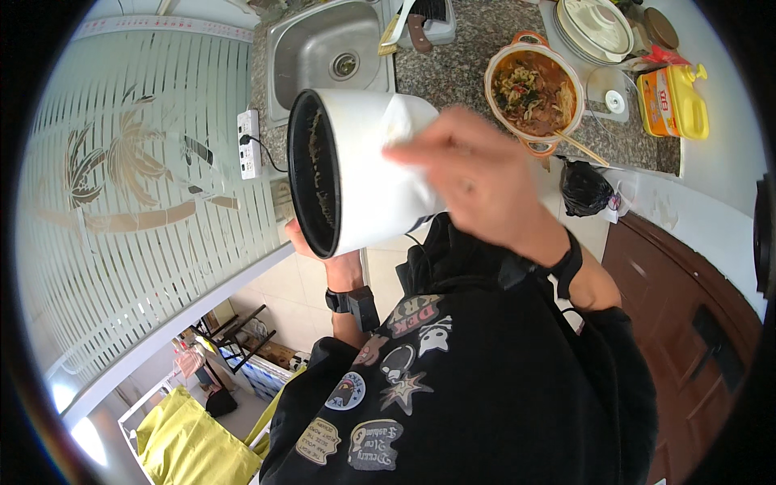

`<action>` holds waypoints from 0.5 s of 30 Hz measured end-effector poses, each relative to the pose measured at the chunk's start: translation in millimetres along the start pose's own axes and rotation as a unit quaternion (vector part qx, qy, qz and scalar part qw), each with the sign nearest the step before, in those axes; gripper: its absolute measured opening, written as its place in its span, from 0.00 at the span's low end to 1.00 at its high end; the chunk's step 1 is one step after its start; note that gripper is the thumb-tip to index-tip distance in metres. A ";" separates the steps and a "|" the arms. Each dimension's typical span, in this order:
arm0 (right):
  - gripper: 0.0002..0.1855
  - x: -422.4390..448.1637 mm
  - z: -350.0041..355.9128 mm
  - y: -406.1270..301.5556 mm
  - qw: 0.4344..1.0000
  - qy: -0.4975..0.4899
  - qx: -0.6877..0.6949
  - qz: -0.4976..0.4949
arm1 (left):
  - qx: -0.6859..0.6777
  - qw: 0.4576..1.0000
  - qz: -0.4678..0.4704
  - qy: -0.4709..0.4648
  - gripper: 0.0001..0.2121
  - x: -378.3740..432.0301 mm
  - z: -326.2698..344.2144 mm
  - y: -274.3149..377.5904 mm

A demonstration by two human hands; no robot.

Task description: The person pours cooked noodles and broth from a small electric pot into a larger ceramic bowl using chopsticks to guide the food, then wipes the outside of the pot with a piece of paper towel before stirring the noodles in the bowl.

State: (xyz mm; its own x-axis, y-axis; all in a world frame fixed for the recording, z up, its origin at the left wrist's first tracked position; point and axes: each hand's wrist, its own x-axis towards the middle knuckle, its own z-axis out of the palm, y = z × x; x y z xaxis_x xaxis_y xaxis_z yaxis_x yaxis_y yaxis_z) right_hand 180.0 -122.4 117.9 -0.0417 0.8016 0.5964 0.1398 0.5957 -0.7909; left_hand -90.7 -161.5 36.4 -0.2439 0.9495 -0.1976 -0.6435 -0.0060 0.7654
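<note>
A white cylindrical appliance body [364, 176] with a black rim lies tilted on its side in the air, its dark mouth facing left and residue on the inner wall. Under its rim, my left hand [306, 242] supports it, most of the fingers hidden behind it. Blurred by motion, my right hand [473, 176] presses a crumpled white tissue or cloth [403, 121] against its outer side. Just beyond is a stainless steel sink [303, 57]. Right of it, a two-handled bowl [490, 79] of soup with noodles and greens stands on the granite counter [448, 76], chopsticks [582, 148] resting at its edge.
A power strip [248, 144] with a black plug lies left, beside a striped glass panel [151, 157]. A brown-handled utensil [418, 33] sits behind the sink's right side. Stacked dishes [594, 30], a yellow jug [673, 103] and a black bag [585, 188] are at right.
</note>
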 end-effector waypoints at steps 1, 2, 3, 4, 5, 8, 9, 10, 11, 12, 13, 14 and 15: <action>0.13 -3.4 5.6 -4.5 0.998 -0.011 -0.003 -0.057 | -0.011 1.000 0.001 -0.019 0.32 0.2 3.1 1.5; 0.11 -13.1 8.9 -12.1 0.996 -0.064 0.047 -0.037 | -0.002 1.000 0.003 0.014 0.32 0.2 7.8 2.1; 0.12 -16.4 7.1 -14.1 0.990 -0.121 0.038 -0.060 | 0.007 0.999 0.008 0.050 0.32 -1.5 16.2 3.7; 0.12 -16.6 -0.6 -14.4 0.990 -0.117 0.069 -0.047 | 0.040 0.998 0.019 0.045 0.31 0.3 11.8 4.6; 0.13 -13.9 -11.4 -16.3 0.988 -0.113 0.100 -0.034 | 0.040 0.998 0.019 0.045 0.31 3.9 -6.6 4.1; 0.13 4.7 -40.7 -4.2 0.997 0.055 0.034 0.052 | 0.053 0.998 0.027 0.030 0.30 0.3 -19.9 9.9; 0.13 11.2 -45.6 1.3 0.991 0.105 -0.024 0.084 | 0.058 0.998 0.026 0.029 0.29 -1.3 -18.2 11.3; 0.13 13.8 -42.0 7.6 0.990 0.108 -0.026 0.085 | 0.062 0.997 0.022 0.027 0.29 -2.0 -16.6 11.0; 0.14 15.9 -32.8 13.7 0.994 0.075 -0.033 0.074 | 0.066 0.997 0.021 0.025 0.28 -4.0 -14.8 11.5; 0.14 18.0 -24.3 16.2 0.996 0.042 -0.040 0.065 | 0.069 0.997 0.020 0.027 0.28 -5.6 -14.7 11.6; 0.16 16.1 -20.1 5.7 0.994 -0.042 0.003 0.102 | 0.075 0.997 0.019 0.027 0.27 -7.3 -14.2 10.5; 0.15 16.5 -6.7 3.0 1.000 0.009 -0.005 0.016 | 0.080 0.996 0.017 0.028 0.27 -7.6 -13.5 9.5; 0.15 17.3 -2.2 -2.4 1.000 -0.003 -0.006 -0.021 | 0.084 0.996 0.017 0.029 0.26 -8.3 -13.2 8.7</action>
State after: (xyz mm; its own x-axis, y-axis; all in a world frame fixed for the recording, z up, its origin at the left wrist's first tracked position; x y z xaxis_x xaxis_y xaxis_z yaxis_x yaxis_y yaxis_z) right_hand 181.1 -110.1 130.4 -0.0545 0.7766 0.6276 0.1491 0.6278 -0.7640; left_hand -103.8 -173.6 36.6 -0.3079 0.9298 -0.2015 -0.5056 0.0195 0.8625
